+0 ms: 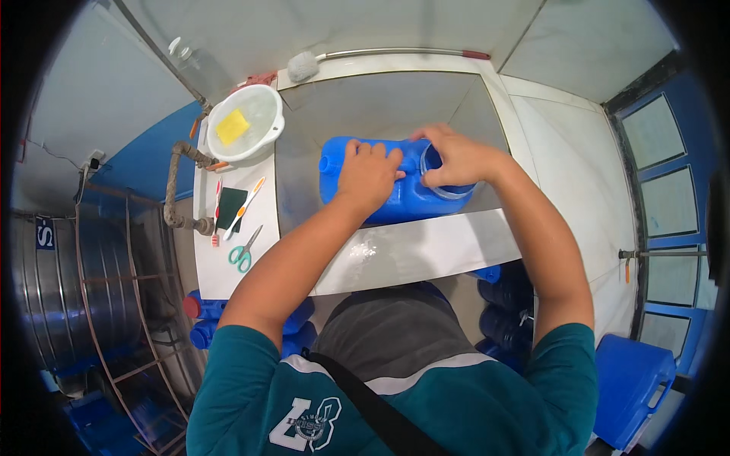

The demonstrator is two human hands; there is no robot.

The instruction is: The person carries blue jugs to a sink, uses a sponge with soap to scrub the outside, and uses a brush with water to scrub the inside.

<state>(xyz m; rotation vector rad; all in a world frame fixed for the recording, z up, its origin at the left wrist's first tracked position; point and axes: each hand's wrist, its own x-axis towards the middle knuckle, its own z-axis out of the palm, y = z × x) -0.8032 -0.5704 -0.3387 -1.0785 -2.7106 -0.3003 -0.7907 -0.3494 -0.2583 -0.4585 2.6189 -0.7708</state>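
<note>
A blue plastic water container (393, 208) lies in the tiled basin before me, its small capped spout to the left and its wide round mouth to the right. My left hand (369, 174) rests on its upper side, fingers curled at the moulded handle. At the wide mouth is my right hand (450, 157), thumb and fingers spread across the opening and its pale rim; the fingertips are slightly blurred. Whether the right fingers grip the rim, I cannot tell.
On the left ledge stand a white basin (278, 128) with water and a yellow sponge (232, 126). Nearby lie two toothbrushes (244, 208), a green scouring pad (229, 205) and scissors (244, 256). A long-handled brush (399, 52) lies along the back ledge. Blue containers (633, 387) stand below.
</note>
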